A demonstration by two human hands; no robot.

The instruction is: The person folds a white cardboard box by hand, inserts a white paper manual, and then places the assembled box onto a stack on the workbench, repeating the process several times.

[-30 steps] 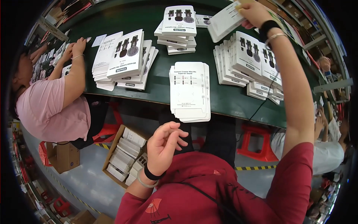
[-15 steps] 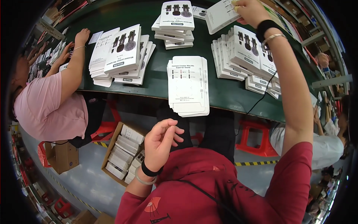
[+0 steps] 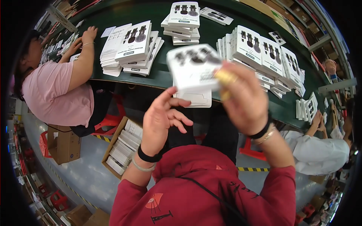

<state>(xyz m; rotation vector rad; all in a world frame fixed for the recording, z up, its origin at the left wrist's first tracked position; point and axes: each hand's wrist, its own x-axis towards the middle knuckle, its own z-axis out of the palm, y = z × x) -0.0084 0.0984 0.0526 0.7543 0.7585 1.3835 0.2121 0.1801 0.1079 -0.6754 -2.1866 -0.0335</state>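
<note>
Three large groups of printed white boxes are laid out on the green table [image 3: 159, 73]: a left pile [image 3: 132, 42], a centre pile [image 3: 184, 16] and a right group [image 3: 247, 46]. These look made up already, so a good share of the work can be judged done. One more white box [image 3: 193, 69] is held above the table's near edge, pinched by the right hand [image 3: 245, 98], whose fingers wear yellow covers [image 3: 225, 76]. It is blurred, and whether its flaps are closed cannot be told. The left hand [image 3: 163, 115] is held open, fingers spread, just below the box; whether it is touched cannot be told. Beneath, a stack of flat cartons [image 3: 200, 99] is partly hidden by the box; these seem left to be handled.

Beyond the centre pile, a flat printed piece [image 3: 217, 16] is seen lying loose. Reach is hemmed in by piles on both sides. On the floor, a cardboard carton [image 3: 114, 140] is filled with white packages, and seats nearby are taken by co-workers in pink [image 3: 52, 83] and white [image 3: 318, 152].
</note>
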